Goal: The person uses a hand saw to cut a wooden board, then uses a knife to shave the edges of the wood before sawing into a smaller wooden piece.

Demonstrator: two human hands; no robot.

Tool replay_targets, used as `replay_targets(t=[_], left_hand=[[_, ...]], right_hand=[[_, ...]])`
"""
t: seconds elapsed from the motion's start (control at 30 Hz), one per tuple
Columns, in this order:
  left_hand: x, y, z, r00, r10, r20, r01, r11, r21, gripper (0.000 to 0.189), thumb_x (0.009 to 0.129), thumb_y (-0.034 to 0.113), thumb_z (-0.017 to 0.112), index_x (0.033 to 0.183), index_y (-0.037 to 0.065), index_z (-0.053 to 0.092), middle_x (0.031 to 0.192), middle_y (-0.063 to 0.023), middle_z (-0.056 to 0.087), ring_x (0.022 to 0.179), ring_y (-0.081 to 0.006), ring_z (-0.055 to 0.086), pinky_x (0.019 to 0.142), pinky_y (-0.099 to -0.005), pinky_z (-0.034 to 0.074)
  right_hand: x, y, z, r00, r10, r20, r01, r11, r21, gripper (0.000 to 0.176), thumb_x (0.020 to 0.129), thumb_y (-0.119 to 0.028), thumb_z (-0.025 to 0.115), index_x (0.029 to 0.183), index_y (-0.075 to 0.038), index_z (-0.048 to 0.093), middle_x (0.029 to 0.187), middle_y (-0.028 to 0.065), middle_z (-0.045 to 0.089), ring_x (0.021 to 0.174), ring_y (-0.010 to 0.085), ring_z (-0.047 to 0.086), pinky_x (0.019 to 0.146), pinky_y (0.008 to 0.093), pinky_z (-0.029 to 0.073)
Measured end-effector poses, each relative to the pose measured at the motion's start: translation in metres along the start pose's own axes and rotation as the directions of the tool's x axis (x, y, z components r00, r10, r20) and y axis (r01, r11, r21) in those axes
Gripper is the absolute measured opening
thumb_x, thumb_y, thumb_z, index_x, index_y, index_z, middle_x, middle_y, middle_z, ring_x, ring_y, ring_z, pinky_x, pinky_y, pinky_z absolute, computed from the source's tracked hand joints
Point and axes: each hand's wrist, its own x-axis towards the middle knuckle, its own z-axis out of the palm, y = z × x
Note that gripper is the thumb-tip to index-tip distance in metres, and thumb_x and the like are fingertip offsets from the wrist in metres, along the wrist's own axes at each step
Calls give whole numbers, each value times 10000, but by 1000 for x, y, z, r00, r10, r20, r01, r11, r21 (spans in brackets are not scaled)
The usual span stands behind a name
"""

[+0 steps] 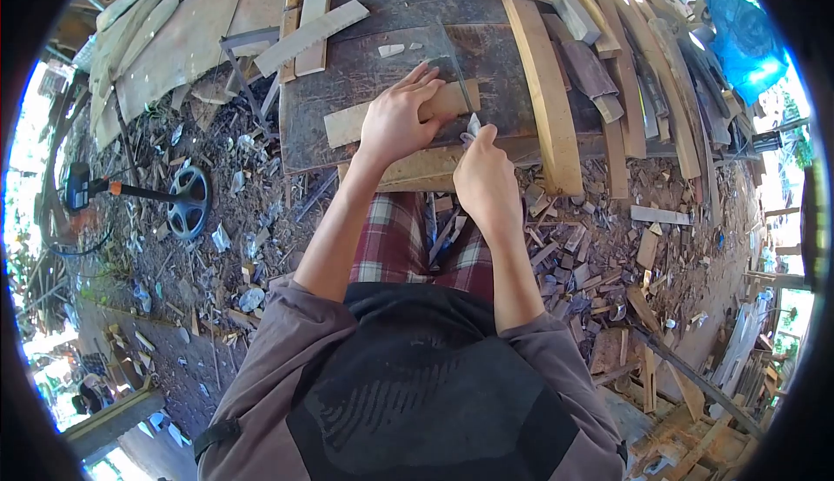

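On the dark table (486,60), the left hand (401,121) presses the short board (344,126) flat, fingers spread. The right hand (486,173) is curled shut around the thin saw (454,64). Press firmly, saw straight, fingers away from the blade

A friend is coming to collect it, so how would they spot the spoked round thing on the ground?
Start at the dark-topped table and look down to the ground on the person's left. There, a grey wheel-like disc joins a dark shaft with an orange band. Its round rim and open gaps set it apart from the scattered wood scraps.
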Motion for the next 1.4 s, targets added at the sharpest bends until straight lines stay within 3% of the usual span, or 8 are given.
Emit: replay_targets(t=[0.2, 0.4, 0.53, 0.77, 0.87, 1.1, 1.2, 1.4], left_hand=[[-2, -1, 3, 999, -17, -27, 17, 1000, -16, 475, 786, 292, 751, 1195, 62, 675, 1398, -74, 557, 1368, -204, 438, 1034, -380, 475], [-1, -3, 2, 1000, -12, -5, 12, 999, -32, 467, 776, 258, 755, 1190, 54, 678, 1393, -57, 563, 1369, -195, 437, 1034, -372, 479], [-3, -1, 2, 1000, 9, -14, -9, 998, -59, 457, 765, 232, 751, 1179, 50, 681, 1397, -58, 560, 1366, -193, 440, 1037, -374, 476], [-1, 1, 1, 999, -39, -8, 39, 999, -13, 473, 753, 264, 747, 1175, 59, 685, 1402, -65, 555, 1363, -194, 444, 1029, -376, 480], [-1, 0, 4, 999, -31, -37, 31, 999, -22, 462, 756, 263, 743, 1167, 59, 689, 1403, -63, 554, 1362, -195, 446, 1026, -376, 483], [-2, -2, 3, 999, -30, -19, 29, 997, -76, 451, 766, 248, 739, 1172, 59, 688, 1404, -48, 554, 1354, -183, 455, 1010, -372, 494], [-2, -1, 3, 999, 9, -42, -10, 999, -31, 453, 763, 244, 741, 1174, 60, 687, 1408, -40, 551, 1350, -180, 459, 1005, -371, 496], [0, -1, 2, 999, -13, -36, 13, 1000, -13, 489, 755, 301, 772, 1180, 75, 688, 1417, -33, 542, 1353, -185, 456, 1020, -376, 487]], right_hand=[[-41, 27, 4, 1000, -11, -8, 10, 999, -33, 176, 956, -72, 427, 1095, 25, 379, 828, 344, 640, 819, 500, 644, 703, 575, 517], [-98, 58, 2, 993, 76, 87, -78, 997, 12, 192, 978, -116, 445, 1104, 10, 375, 810, 344, 635, 795, 525, 624, 665, 620, 483], [-71, 51, 6, 1000, -4, 26, 3, 1000, 31, 202, 975, -115, 436, 1115, 18, 375, 836, 353, 634, 823, 526, 622, 705, 609, 492], [-17, 20, 7, 1000, 10, 10, -10, 999, 32, 161, 993, -124, 424, 1049, 21, 382, 847, 350, 633, 843, 521, 624, 748, 596, 483], [-29, 37, 17, 997, -61, -56, 63, 997, 33, 182, 966, -107, 429, 1089, 17, 378, 818, 357, 632, 819, 528, 629, 729, 587, 509], [-98, 60, 4, 991, 96, 90, -97, 995, 7, 199, 983, -137, 429, 1126, -10, 376, 832, 340, 640, 809, 527, 624, 709, 611, 487], [-72, 54, 7, 1000, 11, 14, -11, 1000, -5, 205, 986, -121, 443, 1127, 12, 376, 824, 338, 635, 804, 514, 620, 694, 604, 480], [-15, 23, 6, 1000, -19, -6, 19, 999, 37, 221, 932, -62, 411, 1135, 21, 385, 862, 372, 629, 868, 520, 628, 756, 592, 490]])
